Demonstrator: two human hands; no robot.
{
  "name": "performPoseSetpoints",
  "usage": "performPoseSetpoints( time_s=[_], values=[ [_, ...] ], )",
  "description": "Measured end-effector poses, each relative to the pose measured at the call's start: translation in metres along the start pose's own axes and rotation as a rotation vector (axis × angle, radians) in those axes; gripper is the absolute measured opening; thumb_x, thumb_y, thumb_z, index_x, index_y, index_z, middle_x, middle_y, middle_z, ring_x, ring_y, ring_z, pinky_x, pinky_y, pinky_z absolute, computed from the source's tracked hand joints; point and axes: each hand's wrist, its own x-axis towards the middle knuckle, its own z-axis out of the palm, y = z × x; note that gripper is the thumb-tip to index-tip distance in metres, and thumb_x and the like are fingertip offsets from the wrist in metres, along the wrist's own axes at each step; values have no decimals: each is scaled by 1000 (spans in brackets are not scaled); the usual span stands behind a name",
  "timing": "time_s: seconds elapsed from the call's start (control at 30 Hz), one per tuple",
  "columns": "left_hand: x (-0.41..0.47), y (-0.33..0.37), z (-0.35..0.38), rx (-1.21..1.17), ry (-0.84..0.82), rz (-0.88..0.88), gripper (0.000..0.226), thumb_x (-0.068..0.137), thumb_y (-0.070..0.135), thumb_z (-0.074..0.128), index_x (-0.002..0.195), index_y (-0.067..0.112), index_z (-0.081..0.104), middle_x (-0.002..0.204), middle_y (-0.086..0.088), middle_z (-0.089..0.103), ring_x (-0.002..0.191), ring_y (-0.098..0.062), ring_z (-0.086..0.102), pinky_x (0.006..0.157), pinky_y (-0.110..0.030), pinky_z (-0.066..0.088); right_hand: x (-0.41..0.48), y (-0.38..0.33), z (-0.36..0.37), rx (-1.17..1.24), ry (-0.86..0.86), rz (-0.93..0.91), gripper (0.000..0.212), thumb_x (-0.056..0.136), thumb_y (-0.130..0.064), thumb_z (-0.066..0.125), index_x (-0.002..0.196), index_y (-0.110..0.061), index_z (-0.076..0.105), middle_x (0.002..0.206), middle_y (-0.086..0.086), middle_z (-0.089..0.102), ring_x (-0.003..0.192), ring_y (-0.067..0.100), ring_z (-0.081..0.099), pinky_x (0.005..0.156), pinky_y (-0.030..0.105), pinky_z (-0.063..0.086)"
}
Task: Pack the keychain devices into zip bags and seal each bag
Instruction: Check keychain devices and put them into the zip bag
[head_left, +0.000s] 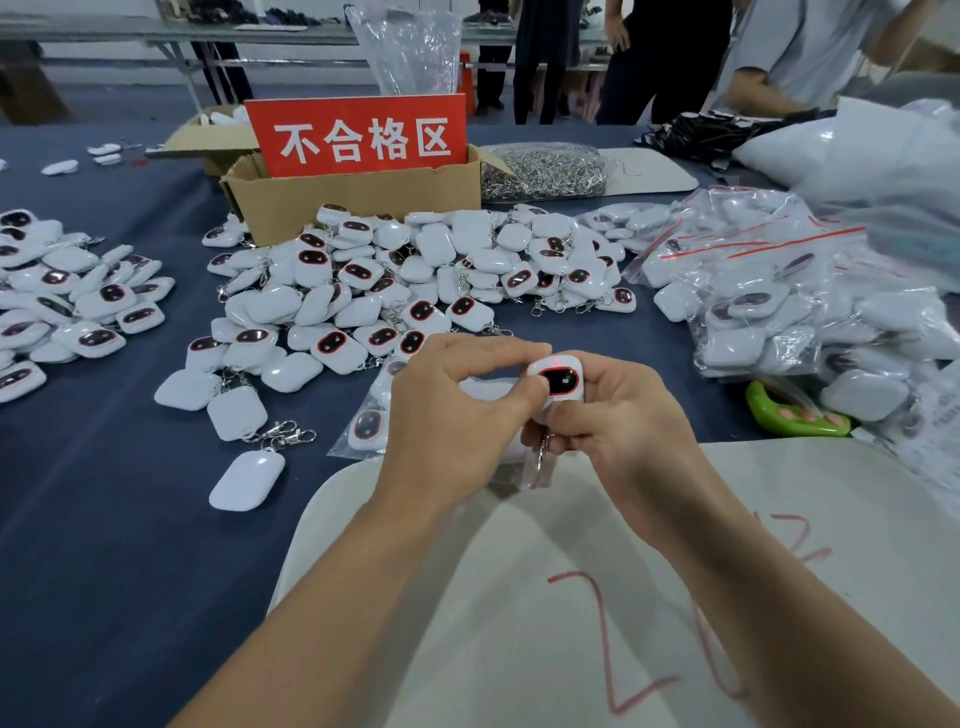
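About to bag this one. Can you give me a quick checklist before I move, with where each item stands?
1. Keychain device held: the right grip curls round it. Ok.
2. Second hold: the left grip pinches the device's left edge. Ok.
3. Metal clip hangs below the device, between the hands. Ok.
4. Zip bag ready: clear plastic shows under the hands, but whether its mouth is open, cannot tell.
5. Supply: the loose devices pile lies straight ahead. Ok.
6. Drop spot: the bagged pile sits to the right. Ok.
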Motion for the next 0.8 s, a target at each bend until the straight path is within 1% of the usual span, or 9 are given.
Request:
performPoseSetpoints(
  time_s=[0.13, 0.2, 0.27, 0.4, 0.47, 0.53, 0.6, 0.7, 0.8],
  values=[
    [-3, 2, 1, 88, 7, 44, 34, 74, 29, 85, 92, 56, 76, 100, 36, 67, 107, 1, 61, 86, -3, 38, -4, 4, -2, -489, 134, -136, 20, 86, -7, 59, 90, -24, 67, 69, -5, 69, 63, 12, 61, 60, 31, 49],
    [-2, 2, -1, 103, 63, 18, 34, 69, 35, 87, 89, 60, 73, 96, 28, 68, 100, 4, 63, 82, -4, 39, -6, 6, -1, -568, 205, -257, 22, 88, -5, 60, 91, -27, 59, 70, -5, 67, 61, 12, 57, 57, 27, 48],
    [-1, -1, -4, 156, 109, 14, 32, 67, 36, 85, 87, 58, 72, 90, 27, 69, 95, 1, 63, 84, -12, 43, -4, 6, -3, -554, 274, -357, 25, 86, 1, 65, 89, -24, 60, 72, -4, 68, 63, 14, 59, 60, 30, 51],
    [-2, -5, -4, 204, 97, -64, 35, 71, 27, 89, 90, 52, 74, 93, 20, 65, 101, -10, 62, 94, -38, 50, -2, 4, -7, -551, 329, -423, 27, 84, 1, 74, 85, -26, 69, 80, -11, 72, 74, 12, 69, 70, 21, 55],
    [-1, -5, -5, 169, 63, -40, 44, 74, 22, 88, 103, 52, 76, 100, 20, 67, 105, -5, 62, 97, -33, 50, -2, 4, -5, -476, 311, -341, 25, 85, 0, 75, 85, -25, 71, 78, -9, 74, 69, 10, 69, 69, 24, 57],
    [-3, -4, -6, 169, 0, 41, 58, 74, 15, 86, 118, 49, 72, 108, 27, 66, 109, 1, 60, 96, -16, 45, -1, 2, -4, -254, 272, -200, 19, 85, -1, 74, 89, -20, 72, 69, 0, 73, 59, 14, 64, 58, 26, 54],
    [-4, -4, -6, 181, -37, 134, 60, 71, 9, 86, 119, 43, 74, 110, 36, 64, 110, 2, 59, 94, -9, 42, -1, -2, -6, -54, 229, -70, 19, 81, -5, 71, 99, -12, 70, 58, 9, 64, 51, 19, 53, 47, 23, 45],
    [-3, -7, -5, 163, -46, 121, 34, 74, 29, 88, 105, 38, 80, 103, 27, 72, 108, -2, 59, 92, -19, 45, 0, -6, -10, 69, 169, 25, 19, 78, -18, 68, 96, -11, 68, 61, 14, 63, 49, 21, 51, 46, 23, 40],
    [-1, -5, -5, 135, -54, 62, 16, 79, 50, 74, 95, 48, 77, 91, 33, 69, 98, 0, 59, 82, -11, 40, 0, -9, -12, 38, 130, -36, 16, 86, -26, 67, 85, -11, 72, 68, 13, 65, 50, 20, 51, 46, 24, 38]
  ],
)
